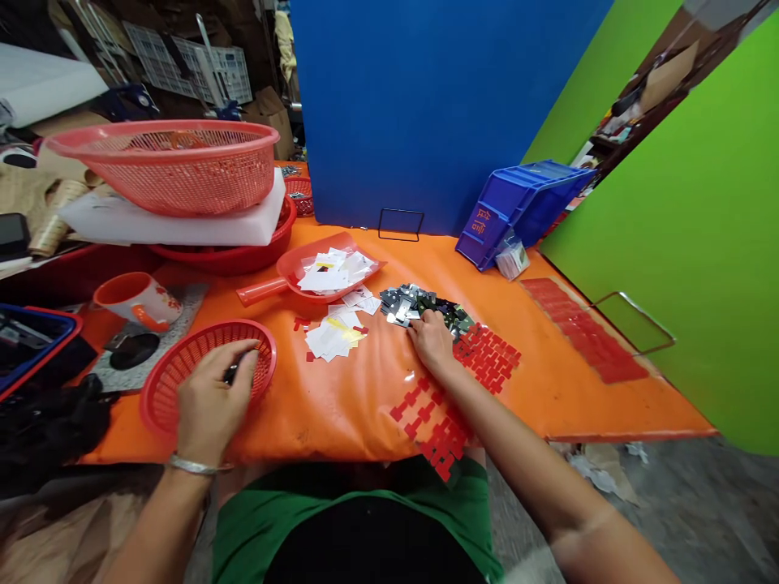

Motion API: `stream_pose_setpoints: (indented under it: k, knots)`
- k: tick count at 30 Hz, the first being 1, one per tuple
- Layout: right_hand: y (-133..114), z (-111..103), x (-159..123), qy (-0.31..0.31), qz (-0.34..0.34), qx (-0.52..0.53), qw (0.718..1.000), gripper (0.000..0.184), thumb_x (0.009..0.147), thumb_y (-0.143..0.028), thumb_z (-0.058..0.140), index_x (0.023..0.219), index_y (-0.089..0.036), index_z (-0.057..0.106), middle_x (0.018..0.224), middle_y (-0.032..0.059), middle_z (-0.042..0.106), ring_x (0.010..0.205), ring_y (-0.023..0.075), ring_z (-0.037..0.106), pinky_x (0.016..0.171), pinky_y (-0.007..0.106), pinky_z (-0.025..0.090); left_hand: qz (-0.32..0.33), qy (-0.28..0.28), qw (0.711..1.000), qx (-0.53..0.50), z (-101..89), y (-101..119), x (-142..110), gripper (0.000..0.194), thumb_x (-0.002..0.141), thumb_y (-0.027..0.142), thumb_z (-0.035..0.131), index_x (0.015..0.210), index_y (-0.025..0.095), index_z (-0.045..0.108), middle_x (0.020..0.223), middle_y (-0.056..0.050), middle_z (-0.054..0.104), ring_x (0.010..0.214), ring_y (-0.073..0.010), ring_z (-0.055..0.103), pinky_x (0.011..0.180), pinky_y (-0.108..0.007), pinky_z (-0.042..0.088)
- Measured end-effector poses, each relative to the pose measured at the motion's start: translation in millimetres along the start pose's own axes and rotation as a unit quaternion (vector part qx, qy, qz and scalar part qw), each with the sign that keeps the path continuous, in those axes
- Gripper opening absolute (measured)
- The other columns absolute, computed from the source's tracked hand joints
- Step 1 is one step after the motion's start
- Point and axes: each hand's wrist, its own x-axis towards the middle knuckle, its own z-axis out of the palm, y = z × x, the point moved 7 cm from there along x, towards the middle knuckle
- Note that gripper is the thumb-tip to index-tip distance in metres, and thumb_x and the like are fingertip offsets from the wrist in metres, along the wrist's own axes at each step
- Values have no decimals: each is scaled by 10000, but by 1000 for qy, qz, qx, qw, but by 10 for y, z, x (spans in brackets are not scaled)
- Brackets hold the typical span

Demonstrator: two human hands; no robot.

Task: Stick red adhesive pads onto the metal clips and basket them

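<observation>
My left hand (214,397) is over the red plastic basket (159,365) at the table's left front, fingers closed round a small dark piece (231,371) whose kind I cannot make out. My right hand (433,339) reaches into a pile of small flat metal-looking pieces (398,304), dark and silvery. Its fingertips are bent down among them, and what they pinch is hidden. Under and beside my right forearm lies a sheet of red T-shaped stickers (487,357), with gaps in its rows near the front edge. White paper slips (333,339) lie between my hands.
A red dustpan (289,280) holds more white slips. A pink basket (188,174) sits on white foam at the left, behind a patterned mug (137,300). A blue bin (511,211) lies at the back right, near a red sheet (584,328). Blue and green panels border the table.
</observation>
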Motion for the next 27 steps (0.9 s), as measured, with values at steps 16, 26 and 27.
stream_pose_setpoints:
  k: [16, 26, 27]
  knots:
    - [-30, 124, 65, -13, -14, -42, 999, 254, 920, -264, 426, 861, -168, 654, 980, 110, 561, 938, 229, 446, 677, 289, 360, -287, -307, 776, -470, 1644, 555, -791, 358, 716, 451, 655, 828, 112, 675, 836, -100, 702, 795, -173, 655, 691, -254, 509]
    - [2, 20, 123, -80, 92, 145, 982, 55, 707, -170, 608, 755, -149, 621, 938, 119, 607, 909, 241, 527, 634, 274, 354, -391, -278, 727, -491, 1697, 441, -864, 314, 721, 392, 698, 832, 100, 674, 820, -96, 695, 689, -113, 643, 640, -199, 498]
    - [16, 20, 106, -90, 111, 179, 974, 33, 681, -155, 618, 713, -151, 611, 896, 112, 617, 871, 232, 541, 622, 270, 349, -401, -270, 718, -500, 1709, 445, -857, 296, 724, 368, 703, 833, 94, 672, 823, -98, 693, 690, -113, 644, 655, -204, 503]
